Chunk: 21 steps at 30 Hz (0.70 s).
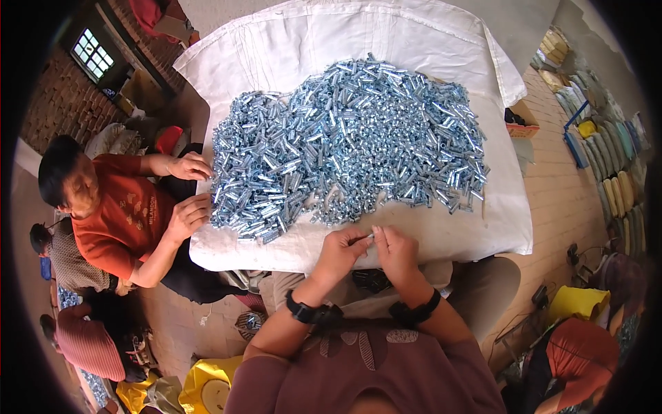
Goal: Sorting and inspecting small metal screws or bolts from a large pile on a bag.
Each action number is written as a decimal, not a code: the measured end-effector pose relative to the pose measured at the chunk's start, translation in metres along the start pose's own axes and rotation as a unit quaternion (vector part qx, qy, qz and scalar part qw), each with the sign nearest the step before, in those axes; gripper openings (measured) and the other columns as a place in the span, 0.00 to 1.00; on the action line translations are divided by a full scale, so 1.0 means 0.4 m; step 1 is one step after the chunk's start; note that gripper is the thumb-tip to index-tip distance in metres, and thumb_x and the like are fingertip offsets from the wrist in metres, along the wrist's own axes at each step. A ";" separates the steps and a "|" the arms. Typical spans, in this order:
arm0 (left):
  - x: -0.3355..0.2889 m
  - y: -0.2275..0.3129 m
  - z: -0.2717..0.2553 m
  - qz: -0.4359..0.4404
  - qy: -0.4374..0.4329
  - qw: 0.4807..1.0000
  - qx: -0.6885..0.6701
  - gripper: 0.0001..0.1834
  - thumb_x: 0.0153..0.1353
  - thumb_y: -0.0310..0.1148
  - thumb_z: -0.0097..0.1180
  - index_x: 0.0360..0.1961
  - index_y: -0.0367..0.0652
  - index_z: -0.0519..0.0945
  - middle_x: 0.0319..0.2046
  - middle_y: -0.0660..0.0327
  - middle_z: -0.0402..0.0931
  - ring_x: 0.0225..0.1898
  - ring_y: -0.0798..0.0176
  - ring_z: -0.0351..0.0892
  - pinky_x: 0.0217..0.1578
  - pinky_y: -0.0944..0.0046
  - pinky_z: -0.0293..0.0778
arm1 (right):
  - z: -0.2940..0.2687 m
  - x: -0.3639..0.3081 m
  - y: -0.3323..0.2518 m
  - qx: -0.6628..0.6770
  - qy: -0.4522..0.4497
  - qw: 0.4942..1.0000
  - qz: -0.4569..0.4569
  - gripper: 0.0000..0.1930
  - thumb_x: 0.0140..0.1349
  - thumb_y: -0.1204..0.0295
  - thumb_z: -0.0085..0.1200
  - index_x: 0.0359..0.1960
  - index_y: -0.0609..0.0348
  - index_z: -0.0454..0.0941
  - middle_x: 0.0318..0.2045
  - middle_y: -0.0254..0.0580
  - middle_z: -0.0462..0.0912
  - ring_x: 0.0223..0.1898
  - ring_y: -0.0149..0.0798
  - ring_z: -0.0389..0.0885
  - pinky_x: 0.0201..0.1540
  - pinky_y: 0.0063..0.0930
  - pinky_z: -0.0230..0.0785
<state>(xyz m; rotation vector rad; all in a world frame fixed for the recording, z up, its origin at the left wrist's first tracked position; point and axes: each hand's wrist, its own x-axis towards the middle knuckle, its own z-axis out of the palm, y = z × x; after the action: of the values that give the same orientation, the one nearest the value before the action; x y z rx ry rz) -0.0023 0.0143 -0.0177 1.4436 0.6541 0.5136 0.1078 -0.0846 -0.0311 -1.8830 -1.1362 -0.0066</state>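
One small metal piece (371,236) sits pinched between left hand (343,251) and right hand (396,251), equally near; its long axis is indistinct. From twelve, uncountable metal tubes (372,131) spread toward ten and two on one white sheet (476,238). Two black wristbands (314,312) lie at seven and five; one co-worker (124,214) at nine.

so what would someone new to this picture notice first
Probably the big heap of shiny metal pieces, spread over the white cloth at the centre. Just below it, the person's left hand and right hand meet at a small piece mostly hidden by fingers. To the left, a co-worker's orange shirt stands out.
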 end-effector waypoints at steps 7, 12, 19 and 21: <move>0.157 0.037 -0.092 0.248 0.063 0.856 0.449 0.08 0.52 0.25 0.55 0.34 0.39 0.78 0.28 0.51 0.76 0.26 0.49 0.77 0.29 0.56 0.73 | 0.060 0.072 0.044 -0.196 0.029 0.979 -0.041 0.07 0.54 0.65 0.56 0.28 0.55 0.78 0.21 0.38 0.76 0.23 0.44 0.76 0.24 0.36 0.68; 0.218 0.023 -0.098 0.212 0.056 0.814 0.538 0.09 0.47 0.22 0.55 0.33 0.41 0.77 0.31 0.51 0.73 0.29 0.45 0.76 0.29 0.52 0.73 | 0.075 0.078 0.046 -0.202 0.026 0.978 -0.043 0.07 0.50 0.66 0.60 0.27 0.54 0.78 0.23 0.37 0.75 0.25 0.42 0.76 0.25 0.35 0.68; 0.198 0.036 -0.095 0.240 0.041 0.822 0.515 0.08 0.48 0.25 0.58 0.31 0.42 0.74 0.30 0.52 0.72 0.28 0.46 0.76 0.28 0.53 0.72 | 0.056 0.065 0.041 -0.151 0.002 0.986 -0.064 0.08 0.49 0.69 0.60 0.27 0.56 0.75 0.24 0.40 0.74 0.26 0.45 0.75 0.29 0.36 0.68; 0.180 0.041 -0.097 0.252 0.055 0.826 0.502 0.08 0.49 0.26 0.59 0.31 0.41 0.74 0.30 0.52 0.73 0.27 0.46 0.75 0.27 0.53 0.72 | 0.044 0.059 0.043 -0.143 0.001 0.988 -0.057 0.08 0.49 0.69 0.60 0.27 0.57 0.75 0.24 0.42 0.74 0.27 0.47 0.76 0.29 0.36 0.69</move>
<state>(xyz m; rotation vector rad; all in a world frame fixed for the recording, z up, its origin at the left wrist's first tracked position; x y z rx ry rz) 0.0247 0.0928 -0.0087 2.6504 0.6574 0.7060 0.1262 -0.0586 -0.0434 -2.0627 -1.2952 -0.2459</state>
